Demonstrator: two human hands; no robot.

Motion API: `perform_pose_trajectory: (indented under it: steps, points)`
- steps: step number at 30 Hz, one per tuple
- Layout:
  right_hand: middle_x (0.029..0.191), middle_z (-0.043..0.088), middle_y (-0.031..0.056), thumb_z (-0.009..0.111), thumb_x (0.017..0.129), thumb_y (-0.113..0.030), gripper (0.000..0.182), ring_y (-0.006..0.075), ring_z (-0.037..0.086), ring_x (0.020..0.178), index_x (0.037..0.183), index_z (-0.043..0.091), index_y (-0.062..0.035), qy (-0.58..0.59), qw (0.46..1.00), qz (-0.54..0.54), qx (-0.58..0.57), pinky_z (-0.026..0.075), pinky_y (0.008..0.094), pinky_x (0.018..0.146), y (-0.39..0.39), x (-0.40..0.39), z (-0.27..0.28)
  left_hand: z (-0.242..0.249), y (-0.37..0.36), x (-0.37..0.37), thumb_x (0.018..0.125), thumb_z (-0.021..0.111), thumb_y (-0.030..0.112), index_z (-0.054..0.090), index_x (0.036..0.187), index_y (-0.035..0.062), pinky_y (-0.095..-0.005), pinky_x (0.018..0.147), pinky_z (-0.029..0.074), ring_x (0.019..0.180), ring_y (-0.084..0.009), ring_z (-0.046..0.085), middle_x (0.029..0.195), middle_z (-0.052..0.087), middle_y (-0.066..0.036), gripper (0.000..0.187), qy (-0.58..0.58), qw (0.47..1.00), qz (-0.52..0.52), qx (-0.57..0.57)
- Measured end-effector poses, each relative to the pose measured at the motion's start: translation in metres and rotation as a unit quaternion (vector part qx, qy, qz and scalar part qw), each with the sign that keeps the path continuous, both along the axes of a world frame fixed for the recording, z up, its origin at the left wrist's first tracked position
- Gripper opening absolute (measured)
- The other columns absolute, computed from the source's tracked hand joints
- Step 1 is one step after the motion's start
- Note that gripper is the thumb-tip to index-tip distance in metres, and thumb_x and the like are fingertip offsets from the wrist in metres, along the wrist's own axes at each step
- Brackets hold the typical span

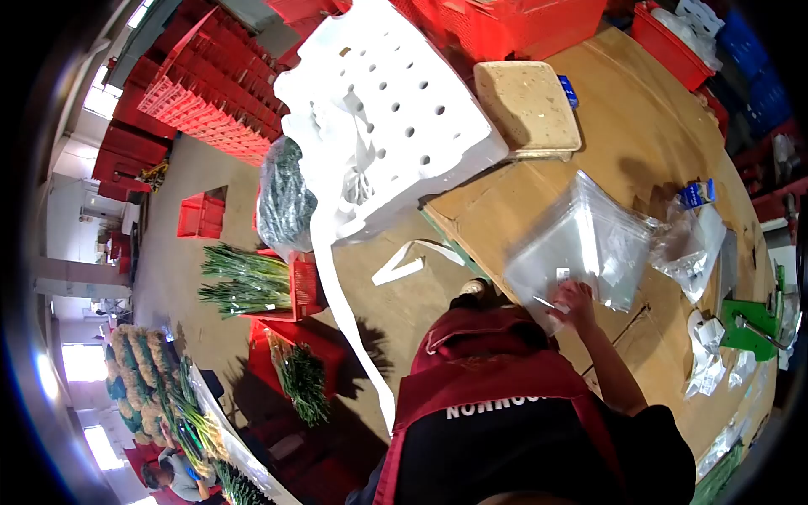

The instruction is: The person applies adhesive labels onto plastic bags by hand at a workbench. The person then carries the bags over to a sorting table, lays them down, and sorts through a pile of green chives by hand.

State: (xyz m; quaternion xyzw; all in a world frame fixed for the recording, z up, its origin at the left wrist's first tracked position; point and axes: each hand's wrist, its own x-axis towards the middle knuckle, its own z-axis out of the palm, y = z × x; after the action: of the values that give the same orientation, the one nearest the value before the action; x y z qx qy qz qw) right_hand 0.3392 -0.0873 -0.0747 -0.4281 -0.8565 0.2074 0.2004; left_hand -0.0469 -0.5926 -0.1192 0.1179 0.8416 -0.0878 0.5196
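My right hand [574,305] is at the near edge of a stack of clear plastic bags [539,252] on the brown table. Its fingers are curled closed on the bag edge. A small white label [562,273] shows on the bags just above the fingers. A thin white piece [544,301] lies at the fingertips; its kind is too small to tell. My left hand is out of view.
A white perforated foam crate [396,105] with a trailing white strap stands left of a beige tray [526,105]. Red crates [290,286] of green onions are on the floor. A green metal tool [752,326] sits at right. Another person [181,475] is at lower left.
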Motion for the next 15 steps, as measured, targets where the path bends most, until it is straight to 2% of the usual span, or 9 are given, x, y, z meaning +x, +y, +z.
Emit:
perform_pose_trajectory:
  steps: [3,5,9,11,13,15]
  points:
    - [0.090,0.054,0.0041,0.073,0.059,-0.027,0.022,0.0254,0.051,0.089,0.069,0.059,-0.0140,-0.008,0.999,0.020,0.030,0.038,0.0397,0.079,0.004,0.008,-0.022,-0.007,0.046,-0.007,0.079,0.050,0.006,0.057,0.080,-0.0002,-0.0303,0.058,0.043,0.067,-0.0178,0.054,0.074,0.058,-0.006,0.009,0.003,0.992,0.052,0.111]
    - [0.091,0.055,0.0033,0.072,0.061,-0.024,0.018,0.0246,0.052,0.088,0.070,0.060,-0.0139,0.036,0.999,-0.003,0.033,0.039,0.0393,0.079,0.004,0.006,-0.019,-0.005,0.099,-0.019,0.079,0.050,0.004,0.057,0.078,-0.0010,-0.0288,0.056,0.042,0.063,-0.0161,0.053,0.071,0.058,-0.005,0.009,-0.003,0.974,0.093,0.205]
    - [0.093,0.056,0.0019,0.071,0.064,-0.021,0.014,0.0237,0.052,0.091,0.072,0.061,-0.0147,0.058,0.998,0.006,-0.026,0.038,0.0391,0.081,0.004,0.013,-0.006,0.026,0.227,-0.046,0.078,0.050,0.001,0.057,0.074,-0.0025,-0.0258,0.051,0.042,0.057,-0.0127,0.052,0.065,0.056,-0.004,0.009,-0.043,0.902,0.158,0.400]
    - [0.093,0.056,0.0015,0.071,0.064,-0.021,0.014,0.0227,0.052,0.092,0.073,0.061,-0.0149,0.068,0.997,0.002,-0.038,0.038,0.0382,0.081,-0.003,0.009,0.009,0.057,0.295,-0.055,0.078,0.050,-0.001,0.057,0.072,-0.0032,-0.0243,0.049,0.041,0.053,-0.0110,0.051,0.062,0.056,-0.003,0.010,-0.080,0.855,0.159,0.488]
    - [0.089,0.057,0.0022,0.070,0.066,-0.022,0.017,0.0229,0.054,0.085,0.078,0.061,-0.0135,0.014,1.000,0.016,0.020,0.040,0.0371,0.079,-0.011,0.007,0.033,0.091,0.358,-0.048,0.080,0.050,0.002,0.053,0.069,-0.0005,-0.0221,0.045,0.037,0.049,-0.0074,0.045,0.059,0.050,0.000,0.012,-0.097,0.822,0.132,0.546]
    - [0.086,0.057,0.0020,0.069,0.066,-0.019,0.012,0.0206,0.054,0.083,0.073,0.061,-0.0131,0.019,0.999,-0.014,0.032,0.041,0.0341,0.077,-0.016,0.008,0.020,0.112,0.402,-0.039,0.081,0.051,0.003,0.048,0.067,0.0027,-0.0207,0.043,0.034,0.049,-0.0049,0.042,0.057,0.047,0.002,0.014,-0.200,0.813,0.075,0.542]
